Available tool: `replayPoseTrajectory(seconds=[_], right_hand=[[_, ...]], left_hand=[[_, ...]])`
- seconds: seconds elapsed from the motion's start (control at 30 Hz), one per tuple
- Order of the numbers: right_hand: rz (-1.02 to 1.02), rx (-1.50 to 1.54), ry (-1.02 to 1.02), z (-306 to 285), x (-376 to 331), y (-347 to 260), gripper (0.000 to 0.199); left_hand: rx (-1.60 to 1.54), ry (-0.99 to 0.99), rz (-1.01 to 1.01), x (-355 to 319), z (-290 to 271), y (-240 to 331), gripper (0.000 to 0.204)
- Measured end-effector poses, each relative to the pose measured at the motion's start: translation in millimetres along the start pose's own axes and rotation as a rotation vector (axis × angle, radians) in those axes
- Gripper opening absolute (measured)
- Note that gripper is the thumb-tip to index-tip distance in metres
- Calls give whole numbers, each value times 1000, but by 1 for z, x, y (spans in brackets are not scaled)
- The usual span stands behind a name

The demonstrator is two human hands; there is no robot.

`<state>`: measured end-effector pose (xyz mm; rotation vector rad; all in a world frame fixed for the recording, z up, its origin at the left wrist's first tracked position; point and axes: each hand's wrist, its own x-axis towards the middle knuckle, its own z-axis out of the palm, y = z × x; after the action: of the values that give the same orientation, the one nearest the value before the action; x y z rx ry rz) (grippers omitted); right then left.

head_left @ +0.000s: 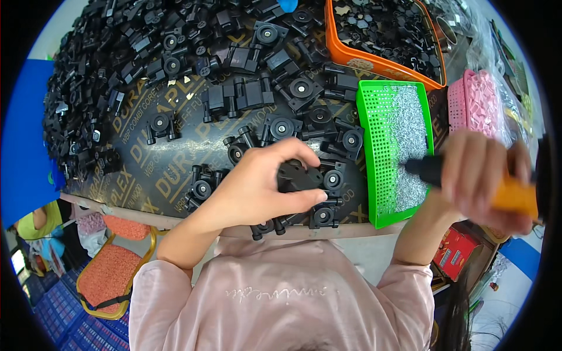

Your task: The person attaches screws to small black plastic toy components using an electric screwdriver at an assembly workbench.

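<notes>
My left hand (257,184) is closed round a black plastic part (297,177), gripped between thumb and fingers above the table's near edge. In my right hand (481,178) is an orange and black electric screwdriver (515,198). Its black nose points left, over the right side of a green basket (379,158). Small silver screws (411,137) fill much of that basket, heaped to the right. Several black assemblies with round metal-centred discs, such as one caster-like piece (301,89), lie around my left hand. The screwdriver's tip is slightly blurred.
A big pile of black plastic parts (134,52) covers the table's far left. At the back right stands an orange tray (357,61) of small black pieces, beside a pink basket (459,102) with pink parts. An orange-seated chair (108,278) is at the lower left.
</notes>
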<state>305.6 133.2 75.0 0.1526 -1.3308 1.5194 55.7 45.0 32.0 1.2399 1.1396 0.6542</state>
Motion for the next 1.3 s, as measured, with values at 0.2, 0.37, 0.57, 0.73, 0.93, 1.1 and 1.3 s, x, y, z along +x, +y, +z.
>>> replayPoseTrajectory(seconds=[0.2,0.37,0.57,0.73,0.93,1.1,1.3], right_hand=[[135,-568,361,-35,-32,47,59],[99,-553,374,-31,-28,55,55],[72,-474,412,-28,-27,59,51],[79,-445,399,-30,-30,58,48],[166,-625,409,-27,-31,57,54],[-83,-380,224,-14,-15,28,60],[-122,-121,292,70,-17,10,48]], left_hand=[[-854,25,0,-4,-1,-1,65],[-1119,50,-47,-5,0,-6,63],[-1274,-40,22,-6,-2,-20,55],[-1170,25,118,-7,4,-16,53],[-1163,54,114,-10,3,-25,60],[-589,306,34,-16,11,-16,73],[280,434,444,-6,28,-23,63]])
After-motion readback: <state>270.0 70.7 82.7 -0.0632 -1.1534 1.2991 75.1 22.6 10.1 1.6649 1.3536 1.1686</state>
